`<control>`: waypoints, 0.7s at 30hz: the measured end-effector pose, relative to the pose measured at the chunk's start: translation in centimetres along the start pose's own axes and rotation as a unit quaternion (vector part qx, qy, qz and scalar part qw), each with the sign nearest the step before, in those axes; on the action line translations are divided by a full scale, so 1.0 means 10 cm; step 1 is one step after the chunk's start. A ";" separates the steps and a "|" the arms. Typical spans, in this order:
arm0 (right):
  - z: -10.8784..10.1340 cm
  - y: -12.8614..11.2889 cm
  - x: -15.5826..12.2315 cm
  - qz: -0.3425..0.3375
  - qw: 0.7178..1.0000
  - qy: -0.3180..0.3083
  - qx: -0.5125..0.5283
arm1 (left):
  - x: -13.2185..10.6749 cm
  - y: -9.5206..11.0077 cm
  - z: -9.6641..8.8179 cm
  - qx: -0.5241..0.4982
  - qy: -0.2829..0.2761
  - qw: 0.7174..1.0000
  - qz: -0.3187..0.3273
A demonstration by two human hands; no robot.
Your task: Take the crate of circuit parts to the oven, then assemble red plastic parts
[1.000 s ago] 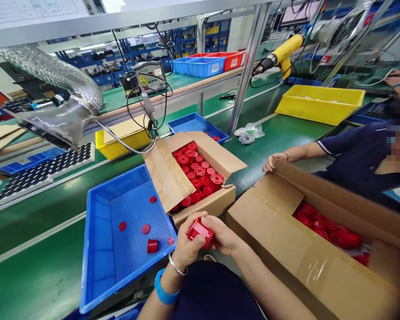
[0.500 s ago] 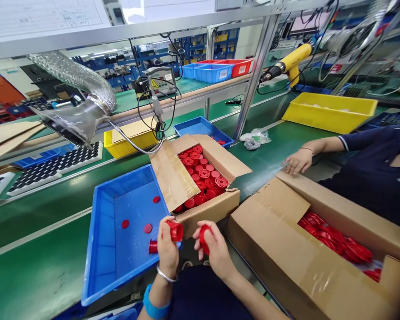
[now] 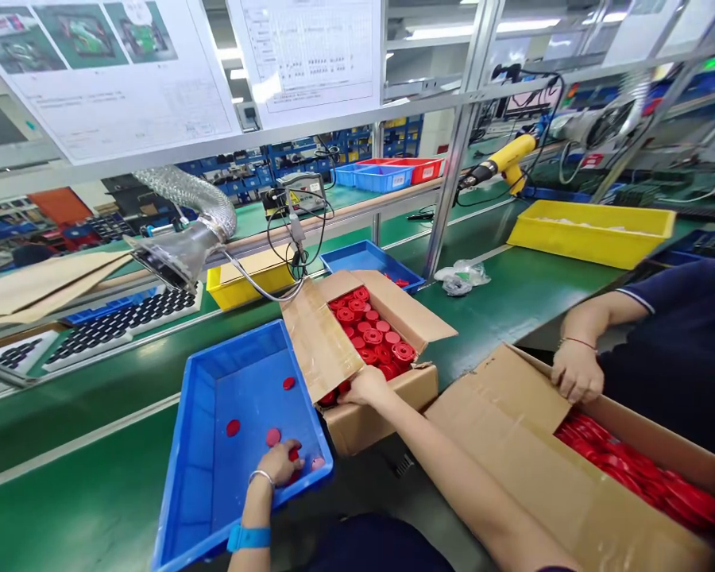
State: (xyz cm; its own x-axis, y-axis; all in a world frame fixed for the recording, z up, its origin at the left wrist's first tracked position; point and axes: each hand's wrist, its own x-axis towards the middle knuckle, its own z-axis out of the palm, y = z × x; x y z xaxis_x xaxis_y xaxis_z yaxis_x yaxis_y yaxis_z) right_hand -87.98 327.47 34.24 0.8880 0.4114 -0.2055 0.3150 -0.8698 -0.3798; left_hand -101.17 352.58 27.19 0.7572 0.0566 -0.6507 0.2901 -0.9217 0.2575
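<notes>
My left hand (image 3: 279, 464) is low inside the blue tray (image 3: 198, 445), near its front right corner. Its fingers are curled around a red plastic piece (image 3: 294, 455), which they partly cover. Round red discs (image 3: 273, 437) lie spread over the tray floor, and a paler one (image 3: 318, 463) is by the corner. My right hand (image 3: 366, 387) reaches over the near edge of an open cardboard box (image 3: 387, 407) filled with red flanged plastic parts (image 3: 372, 337). Its fingertips are down among the parts and mostly hidden, so their grip does not show.
At right stands a larger cardboard box (image 3: 500, 445) holding red parts, with a co-worker's hand (image 3: 577, 370) at its opening. A blue tray (image 3: 363, 256), a plastic bag (image 3: 463, 276) and a yellow bin (image 3: 589, 234) are behind. A fume duct nozzle (image 3: 175, 254) hangs left.
My hands have parted: the left went down into the blue tray, the right moved to the box and its red disc is out of sight. The co-worker's hand shifted onto the larger box's opening.
</notes>
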 end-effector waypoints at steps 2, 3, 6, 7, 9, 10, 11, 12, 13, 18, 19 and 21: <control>0.03 -0.07 0.03 0.007 1.000 -0.017 -0.004 | 0.01 -0.02 0.00 -0.001 -0.010 1.000 0.017; 0.03 -0.08 0.03 0.012 1.000 -0.015 0.003 | 0.03 -0.04 0.01 -0.003 -0.016 0.999 0.028; -0.04 -0.03 -0.02 0.038 0.999 0.004 0.025 | 0.13 -0.13 0.02 -0.010 -0.028 0.998 0.063; -0.08 0.01 -0.04 0.045 0.998 0.017 0.033 | 0.17 -0.15 0.03 -0.018 -0.033 0.997 0.073; -0.15 0.09 -0.08 0.049 0.996 0.047 0.052 | 0.25 -0.19 0.03 -0.040 -0.041 0.994 0.088; -0.17 0.13 -0.10 0.047 0.995 0.061 0.063 | 0.28 -0.20 0.03 -0.049 -0.045 0.994 0.092; -0.17 0.17 -0.12 0.044 0.993 0.074 0.076 | 0.30 -0.21 0.02 -0.055 -0.047 0.993 0.094; -0.17 0.20 -0.14 0.043 0.991 0.087 0.092 | 0.32 -0.21 0.02 -0.056 -0.047 0.993 0.094; -0.17 0.23 -0.15 0.046 0.988 0.099 0.112 | 0.32 -0.20 0.01 -0.054 -0.043 0.993 0.093; -0.21 0.31 -0.21 0.072 0.954 0.191 0.219 | 0.23 -0.11 -0.12 -0.070 0.069 0.994 0.051; -0.24 0.33 -0.24 0.083 0.944 0.212 0.237 | 0.18 -0.07 -0.16 -0.084 0.109 0.990 0.026; -0.32 0.38 -0.36 0.108 0.920 0.252 0.280 | 0.02 0.05 -0.19 -0.141 0.211 0.967 -0.019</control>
State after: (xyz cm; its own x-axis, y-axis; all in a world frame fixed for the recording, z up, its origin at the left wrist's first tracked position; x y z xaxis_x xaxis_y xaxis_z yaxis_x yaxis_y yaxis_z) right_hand -88.91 321.83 36.38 0.9967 -0.0548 0.0601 0.0170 -0.5822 -0.8129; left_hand -99.75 352.90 28.50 0.8966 0.2955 -0.3298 0.4263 -0.7774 0.4625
